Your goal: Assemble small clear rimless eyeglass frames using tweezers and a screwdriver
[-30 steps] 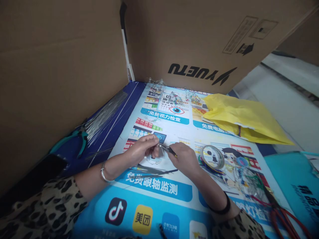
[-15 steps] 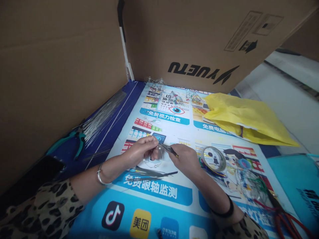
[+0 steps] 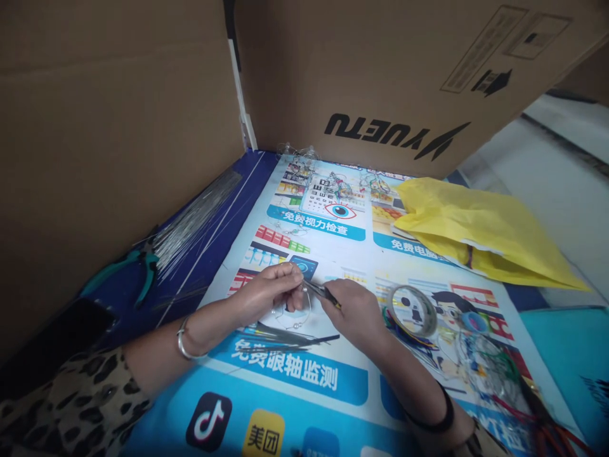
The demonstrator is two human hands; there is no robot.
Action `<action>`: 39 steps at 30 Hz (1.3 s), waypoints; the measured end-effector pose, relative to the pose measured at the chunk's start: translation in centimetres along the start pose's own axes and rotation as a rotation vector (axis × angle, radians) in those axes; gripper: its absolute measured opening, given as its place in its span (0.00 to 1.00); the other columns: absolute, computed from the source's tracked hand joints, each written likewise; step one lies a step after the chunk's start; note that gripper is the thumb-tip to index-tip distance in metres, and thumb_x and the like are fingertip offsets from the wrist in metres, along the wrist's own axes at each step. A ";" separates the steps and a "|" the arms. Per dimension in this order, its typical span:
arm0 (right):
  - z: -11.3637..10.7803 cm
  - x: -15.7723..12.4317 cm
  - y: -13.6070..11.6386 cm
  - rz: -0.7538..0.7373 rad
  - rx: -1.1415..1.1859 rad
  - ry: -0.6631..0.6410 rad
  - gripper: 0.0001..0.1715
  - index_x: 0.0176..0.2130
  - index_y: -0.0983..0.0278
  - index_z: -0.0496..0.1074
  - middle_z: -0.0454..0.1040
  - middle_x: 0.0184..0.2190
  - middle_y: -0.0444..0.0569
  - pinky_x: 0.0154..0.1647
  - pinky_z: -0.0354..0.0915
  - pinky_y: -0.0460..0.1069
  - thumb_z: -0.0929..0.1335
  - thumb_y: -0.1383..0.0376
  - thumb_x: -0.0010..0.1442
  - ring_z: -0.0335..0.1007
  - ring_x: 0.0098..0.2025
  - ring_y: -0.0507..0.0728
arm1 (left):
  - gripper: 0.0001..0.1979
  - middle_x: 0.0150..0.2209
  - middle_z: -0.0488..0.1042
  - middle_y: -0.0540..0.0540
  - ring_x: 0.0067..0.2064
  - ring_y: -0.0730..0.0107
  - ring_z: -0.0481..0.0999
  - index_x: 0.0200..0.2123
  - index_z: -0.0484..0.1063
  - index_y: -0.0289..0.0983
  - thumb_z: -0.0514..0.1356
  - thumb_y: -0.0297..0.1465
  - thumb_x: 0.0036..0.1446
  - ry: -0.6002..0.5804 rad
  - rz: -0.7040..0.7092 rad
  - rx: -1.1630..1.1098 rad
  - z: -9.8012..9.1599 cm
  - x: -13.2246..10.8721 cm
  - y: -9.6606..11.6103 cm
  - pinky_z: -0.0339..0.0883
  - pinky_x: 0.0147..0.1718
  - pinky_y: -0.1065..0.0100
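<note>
A thin wire loop with small pearly beads (image 3: 298, 325) hangs below the fingertips of my left hand (image 3: 273, 289), which pinch its upper part. My right hand (image 3: 356, 311) is wrapped round small pliers (image 3: 320, 291) with dark jaws and a bit of yellow on the handle. The jaw tips point left and meet the wire beside my left fingertips. Whether the jaws are fully closed is too small to tell. Just under the loop, a bundle of dark thin strips (image 3: 280, 339) lies on the printed sheet (image 3: 328, 257).
Teal-handled pliers (image 3: 147, 279) and a sheaf of silvery wires (image 3: 195, 219) lie left. Cardboard walls (image 3: 333, 76) stand behind. To the right are a tape roll (image 3: 431, 317), a yellow bag (image 3: 480, 222), tangled wires (image 3: 495, 368) and a teal pouch (image 3: 566, 343). Beaded wire pieces (image 3: 299, 158) lie at the back.
The view has shifted slightly. Both hands stay close together at the wire loop, with the pliers still at my left fingertips.
</note>
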State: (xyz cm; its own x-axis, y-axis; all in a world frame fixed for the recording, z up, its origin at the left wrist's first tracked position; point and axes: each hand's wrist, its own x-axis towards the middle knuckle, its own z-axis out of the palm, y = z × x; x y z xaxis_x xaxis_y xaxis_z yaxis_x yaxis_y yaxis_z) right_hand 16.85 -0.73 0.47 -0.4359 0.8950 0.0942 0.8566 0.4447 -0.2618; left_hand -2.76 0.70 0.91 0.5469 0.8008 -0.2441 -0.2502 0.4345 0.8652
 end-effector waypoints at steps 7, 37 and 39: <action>-0.1 0.1 0.0 -0.010 -0.013 -0.029 0.12 0.31 0.63 0.68 0.70 0.28 0.46 0.33 0.52 0.46 0.60 0.60 0.59 0.64 0.33 0.54 | 0.11 0.23 0.72 0.48 0.23 0.75 0.69 0.28 0.62 0.35 0.53 0.36 0.57 0.011 0.030 -0.006 -0.1 0.0 -0.1 0.60 0.25 0.72; -0.8 0.1 -0.4 0.039 0.048 -0.105 0.12 0.29 0.63 0.68 0.72 0.28 0.46 0.30 0.52 0.45 0.60 0.61 0.59 0.66 0.31 0.53 | 0.11 0.24 0.73 0.45 0.24 0.75 0.69 0.28 0.67 0.32 0.55 0.36 0.56 0.005 0.006 -0.031 0.1 -0.1 -0.2 0.61 0.25 0.73; -1.0 0.2 -0.7 0.049 0.070 -0.120 0.11 0.29 0.63 0.69 0.73 0.28 0.46 0.29 0.52 0.45 0.60 0.62 0.59 0.66 0.31 0.52 | 0.10 0.24 0.73 0.45 0.24 0.74 0.70 0.27 0.67 0.32 0.55 0.34 0.55 0.001 -0.028 -0.121 0.3 -0.1 0.0 0.61 0.24 0.72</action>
State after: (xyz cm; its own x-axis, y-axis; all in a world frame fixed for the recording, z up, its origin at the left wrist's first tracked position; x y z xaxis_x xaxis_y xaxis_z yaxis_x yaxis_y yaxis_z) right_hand 16.43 -0.86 1.67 -0.4280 0.9031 -0.0349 0.8580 0.3939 -0.3297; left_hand -2.60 0.54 1.07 0.5537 0.7884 -0.2678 -0.3300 0.5031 0.7987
